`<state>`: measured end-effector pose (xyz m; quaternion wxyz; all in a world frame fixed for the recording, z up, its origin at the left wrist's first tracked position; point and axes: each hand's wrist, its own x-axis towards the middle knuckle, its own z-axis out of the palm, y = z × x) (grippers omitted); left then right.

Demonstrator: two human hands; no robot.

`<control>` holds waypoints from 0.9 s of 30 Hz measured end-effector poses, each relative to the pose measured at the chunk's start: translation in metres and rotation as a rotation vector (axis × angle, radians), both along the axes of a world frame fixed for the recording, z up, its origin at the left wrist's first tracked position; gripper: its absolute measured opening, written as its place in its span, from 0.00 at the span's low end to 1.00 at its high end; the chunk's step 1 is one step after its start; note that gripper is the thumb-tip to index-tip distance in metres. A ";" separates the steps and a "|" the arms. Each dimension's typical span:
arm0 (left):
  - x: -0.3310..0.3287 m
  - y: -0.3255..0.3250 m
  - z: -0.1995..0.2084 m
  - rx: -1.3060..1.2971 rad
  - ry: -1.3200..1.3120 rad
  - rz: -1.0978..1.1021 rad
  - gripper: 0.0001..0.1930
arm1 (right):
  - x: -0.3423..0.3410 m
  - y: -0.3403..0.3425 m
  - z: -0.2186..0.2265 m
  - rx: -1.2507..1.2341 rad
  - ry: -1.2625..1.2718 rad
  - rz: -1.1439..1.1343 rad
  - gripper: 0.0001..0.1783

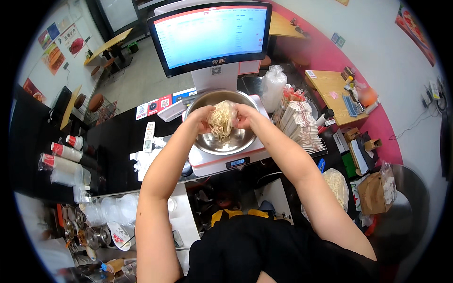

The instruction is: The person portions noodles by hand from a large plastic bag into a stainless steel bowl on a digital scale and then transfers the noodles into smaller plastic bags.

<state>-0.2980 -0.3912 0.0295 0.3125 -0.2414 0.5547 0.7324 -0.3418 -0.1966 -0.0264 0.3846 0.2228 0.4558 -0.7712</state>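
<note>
The left grip [203, 120] is curling partway closed around the left side of a loose bundle of pale noodles [220, 123], while the right grip [244, 117] is closing in a similar curve on the right side, where a clear, crinkled film [232, 109] is showing between fingers and strands. Both are supporting the bundle near the centre of the frame, over a steel bowl [241, 145], and loose ends are hanging down toward its inside. The bowl is sitting on a white scale [205, 164], which is standing on a black surface [113, 146]. The noodles are hiding most of the fingertips, so how tightly each grip is pressing, I cannot tell; whether the lowest strands are touching the bowl is also unclear. The forearms are covering parts of the surface, and the left one is partly blocking a crumpled white bag [142, 162]. At the lower right, the right arm is overlapping a clear bag of noodles [336, 185]. Further out, the dark fisheye rim is cutting off the corners, and small items at the lower left are blurring together.
</note>
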 end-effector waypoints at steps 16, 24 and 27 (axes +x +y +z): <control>-0.011 -0.019 -0.052 -0.931 0.494 -0.291 0.08 | 0.053 -0.025 0.030 0.492 0.632 0.278 0.20; 0.000 -0.002 -0.003 -1.552 0.767 -0.380 0.12 | 0.042 -0.014 0.047 0.523 0.598 0.168 0.22; -0.001 0.006 0.022 -1.748 0.697 -0.495 0.12 | 0.033 -0.006 0.041 0.548 0.646 0.139 0.22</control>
